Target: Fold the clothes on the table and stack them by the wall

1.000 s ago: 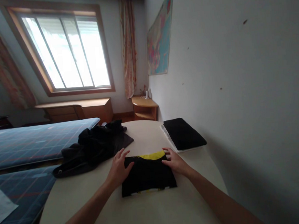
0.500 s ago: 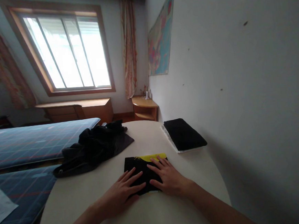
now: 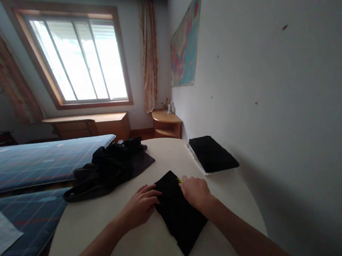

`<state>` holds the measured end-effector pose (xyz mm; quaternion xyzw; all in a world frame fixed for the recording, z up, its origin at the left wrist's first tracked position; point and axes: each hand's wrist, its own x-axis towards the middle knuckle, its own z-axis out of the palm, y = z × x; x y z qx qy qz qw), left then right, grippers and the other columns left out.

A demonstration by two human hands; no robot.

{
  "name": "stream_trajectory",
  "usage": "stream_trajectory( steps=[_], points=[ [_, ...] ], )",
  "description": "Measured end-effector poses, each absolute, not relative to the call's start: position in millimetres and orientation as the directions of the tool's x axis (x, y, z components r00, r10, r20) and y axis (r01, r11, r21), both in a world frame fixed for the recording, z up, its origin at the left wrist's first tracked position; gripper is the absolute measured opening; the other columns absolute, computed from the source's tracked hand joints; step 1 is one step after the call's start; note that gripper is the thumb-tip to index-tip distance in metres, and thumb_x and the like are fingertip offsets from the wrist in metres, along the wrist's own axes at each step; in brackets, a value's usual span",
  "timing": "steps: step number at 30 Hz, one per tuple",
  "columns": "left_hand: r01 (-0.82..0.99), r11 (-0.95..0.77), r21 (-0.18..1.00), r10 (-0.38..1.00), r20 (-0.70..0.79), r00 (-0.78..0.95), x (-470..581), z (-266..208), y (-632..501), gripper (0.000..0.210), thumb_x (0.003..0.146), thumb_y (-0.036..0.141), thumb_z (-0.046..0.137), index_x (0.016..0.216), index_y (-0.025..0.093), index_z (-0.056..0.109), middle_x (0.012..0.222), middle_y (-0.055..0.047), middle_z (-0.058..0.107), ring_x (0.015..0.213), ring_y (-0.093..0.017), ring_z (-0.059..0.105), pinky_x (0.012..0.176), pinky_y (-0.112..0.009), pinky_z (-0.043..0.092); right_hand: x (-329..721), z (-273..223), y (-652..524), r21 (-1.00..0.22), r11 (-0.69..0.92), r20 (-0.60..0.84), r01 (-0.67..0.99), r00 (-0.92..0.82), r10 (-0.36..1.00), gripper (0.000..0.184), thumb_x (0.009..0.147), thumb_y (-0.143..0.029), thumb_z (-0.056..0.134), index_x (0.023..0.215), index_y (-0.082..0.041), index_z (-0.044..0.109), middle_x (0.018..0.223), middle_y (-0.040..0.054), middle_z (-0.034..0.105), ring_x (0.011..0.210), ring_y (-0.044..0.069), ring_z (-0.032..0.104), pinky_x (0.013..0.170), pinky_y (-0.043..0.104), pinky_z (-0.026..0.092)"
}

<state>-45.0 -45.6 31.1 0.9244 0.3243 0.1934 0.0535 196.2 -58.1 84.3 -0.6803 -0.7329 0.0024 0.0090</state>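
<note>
A black folded garment (image 3: 179, 216) with a small yellow print near its far right edge lies slantwise on the pale round table (image 3: 109, 243), one corner pointing towards me. My right hand (image 3: 196, 191) is closed on the garment's right edge, its fingers curled and covering part of the yellow print. On the opposite side, my left hand (image 3: 144, 205) rests by the left corner with fingers stretched and a little apart, the fingertips touching the cloth. Its thumb is hard to make out.
A crumpled black garment (image 3: 111, 164) lies at the table's far left, hanging towards the blue checked mattresses (image 3: 49, 161). Near the wall at the right is a folded black cloth (image 3: 212, 152) on a white, flat piece. White paper (image 3: 3, 234) lies at the far left.
The folded garment has turned from square-on to slantwise, and its yellow band no longer shows. My right hand has gone from lying flat to curled on the edge; my left hand has shifted to the left corner.
</note>
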Motion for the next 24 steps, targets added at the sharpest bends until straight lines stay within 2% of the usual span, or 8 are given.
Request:
stream_trajectory(
  steps=[2, 4, 7, 10, 15, 19, 21, 24],
  points=[
    [0.619, -0.726, 0.299, 0.686, 0.381, 0.620, -35.8, 33.9, -46.8, 0.030, 0.084, 0.008, 0.052, 0.100, 0.025, 0.071, 0.123, -0.003, 0.069, 0.125, -0.024, 0.057, 0.108, -0.043, 0.045, 204.2, 78.7, -47.4, -0.035, 0.036, 0.035, 0.999, -0.035, 0.999, 0.033, 0.100, -0.033, 0.042, 0.109, -0.014, 0.067, 0.103, 0.0213, 0.073, 0.096, 0.032, 0.071, 0.075, 0.038, 0.050],
    [0.656, -0.678, 0.332, 0.729, 0.420, 0.540, -26.2, 32.5, -51.1, 0.034, 0.092, 0.019, 0.051, 0.123, 0.025, 0.064, 0.137, -0.007, 0.060, 0.129, -0.024, 0.053, 0.108, -0.042, 0.046, 213.0, 69.3, -37.7, -0.079, 0.022, 0.020, 0.997, -0.020, 1.000, 0.036, 0.100, -0.040, 0.043, 0.106, -0.014, 0.068, 0.105, 0.0205, 0.073, 0.098, 0.032, 0.070, 0.076, 0.037, 0.049],
    [0.682, -0.686, 0.255, 0.719, 0.385, 0.579, -14.9, 20.3, -60.5, 0.063, 0.095, 0.037, 0.055, 0.153, 0.031, 0.033, 0.162, -0.008, 0.028, 0.147, -0.035, 0.027, 0.113, -0.056, 0.036, 223.5, 53.9, -27.3, -0.192, 0.010, -0.051, 0.981, -0.020, 0.999, 0.040, 0.097, -0.050, 0.047, 0.104, -0.017, 0.068, 0.103, 0.0167, 0.074, 0.098, 0.031, 0.070, 0.076, 0.035, 0.049],
    [0.676, -0.716, 0.172, 0.692, 0.295, 0.658, -10.1, 5.0, -68.3, 0.075, 0.094, 0.048, 0.058, 0.157, 0.036, 0.020, 0.166, -0.008, 0.013, 0.149, -0.043, 0.011, 0.112, -0.068, 0.027, 228.2, 43.3, -21.5, -0.311, 0.000, -0.082, 0.950, -0.027, 0.996, 0.041, 0.093, -0.052, 0.051, 0.106, -0.018, 0.068, 0.101, 0.0147, 0.075, 0.097, 0.030, 0.070, 0.076, 0.034, 0.048],
    [0.671, -0.724, 0.158, 0.687, 0.251, 0.682, -10.9, -2.1, -70.0, 0.075, 0.095, 0.049, 0.056, 0.158, 0.037, 0.017, 0.166, -0.008, 0.010, 0.150, -0.043, 0.009, 0.112, -0.069, 0.026, 227.5, 40.2, -18.7, -0.453, 0.061, -0.071, 0.890, -0.104, 0.992, 0.040, 0.091, -0.051, 0.055, 0.104, -0.016, 0.068, 0.103, 0.0147, 0.074, 0.097, 0.028, 0.069, 0.079, 0.032, 0.045],
    [0.672, -0.728, 0.136, 0.681, 0.264, 0.683, -8.6, -3.2, -64.2, 0.078, 0.093, 0.048, 0.059, 0.158, 0.037, 0.017, 0.166, -0.008, 0.009, 0.150, -0.043, 0.008, 0.112, -0.069, 0.026, 225.9, 45.9, -20.8, -0.556, 0.100, -0.031, 0.825, -0.141, 0.989, 0.026, 0.092, -0.039, 0.057, 0.105, -0.017, 0.063, 0.101, 0.0097, 0.073, 0.092, 0.022, 0.067, 0.076, 0.028, 0.043],
    [0.680, -0.725, 0.113, 0.678, 0.291, 0.675, -6.5, -6.8, -59.5, 0.078, 0.093, 0.049, 0.060, 0.157, 0.038, 0.018, 0.166, -0.008, 0.009, 0.150, -0.043, 0.008, 0.112, -0.070, 0.024, 226.9, 51.0, -20.8, -0.581, 0.140, 0.003, 0.802, -0.170, 0.985, 0.020, 0.093, -0.033, 0.056, 0.104, -0.018, 0.060, 0.098, 0.0078, 0.072, 0.090, 0.020, 0.066, 0.075, 0.026, 0.042],
    [0.721, -0.687, 0.091, 0.701, 0.340, 0.626, -6.1, -15.4, -51.9, 0.069, 0.097, 0.048, 0.052, 0.157, 0.037, 0.020, 0.166, -0.009, 0.011, 0.150, -0.042, 0.010, 0.113, -0.070, 0.022, 232.3, 61.7, -15.5, -0.550, 0.163, 0.060, 0.819, -0.155, 0.986, 0.016, 0.093, -0.029, 0.056, 0.104, -0.017, 0.059, 0.098, 0.0085, 0.071, 0.089, 0.021, 0.066, 0.074, 0.026, 0.040]
  ],
)
